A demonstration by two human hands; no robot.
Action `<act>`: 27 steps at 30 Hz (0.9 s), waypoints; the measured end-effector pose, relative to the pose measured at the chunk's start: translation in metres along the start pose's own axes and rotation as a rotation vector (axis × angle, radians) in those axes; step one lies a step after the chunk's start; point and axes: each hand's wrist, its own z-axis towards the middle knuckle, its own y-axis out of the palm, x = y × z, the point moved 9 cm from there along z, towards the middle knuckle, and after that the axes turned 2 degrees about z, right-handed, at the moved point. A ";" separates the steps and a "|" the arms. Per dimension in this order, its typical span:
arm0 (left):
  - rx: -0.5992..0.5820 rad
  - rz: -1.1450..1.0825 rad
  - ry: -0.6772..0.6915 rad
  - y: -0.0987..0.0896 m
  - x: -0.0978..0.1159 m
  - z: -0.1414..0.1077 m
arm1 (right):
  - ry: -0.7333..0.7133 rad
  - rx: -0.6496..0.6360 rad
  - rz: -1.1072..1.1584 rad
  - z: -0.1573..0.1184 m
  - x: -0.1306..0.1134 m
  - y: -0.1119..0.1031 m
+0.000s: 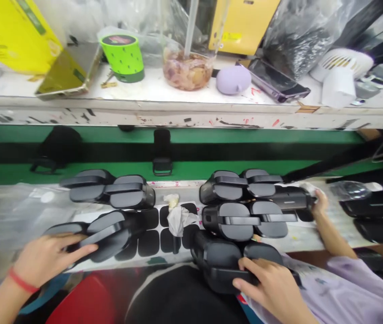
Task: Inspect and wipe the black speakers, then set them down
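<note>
While your left hand [51, 263], a red cord wristband [22, 281] at its wrist, lies across a matte black plastic goggle-shaped unit [106, 236], its fingers are stretched almost flat and slightly spread over the unit's upper side. You cannot tell from this view whether it is gripping or only resting there. Your right hand [272, 285] is curled much further closed, its fingers hooked over the front edge of a second matte black goggle-shaped unit [221, 270], and it has hold of that unit at the near side of the bench.

Between your hands lies a white sheet of black rounded-square pads [149, 243], with a crumpled white tissue [178, 220] on top of it. Other matte black goggle-shaped units [238, 186] lie beyond, on the white-edged workbench [191, 189], in a group left of the tissue and another to its right. At the far right, a co-worker's hand [320, 203], with a lilac sleeve [356, 283] further down that side, touches the end of one of those units.

Past a green strip, a white shelf [157, 90] carries a lime-green cylindrical tin [123, 58], a clear bowl of pinkish food [187, 69] with a straw standing in it, a smooth lilac rounded object [233, 80] and a dark smartphone [275, 80].
</note>
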 end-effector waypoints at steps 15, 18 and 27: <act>0.410 0.385 0.564 -0.016 0.111 -0.043 | 0.000 0.099 -0.109 0.000 -0.007 -0.008; 0.032 -0.165 0.528 0.040 0.190 -0.044 | 0.035 0.163 -0.133 -0.001 -0.004 -0.009; -0.556 -0.644 0.578 0.196 0.308 -0.082 | 0.085 0.311 -0.064 -0.009 0.001 -0.013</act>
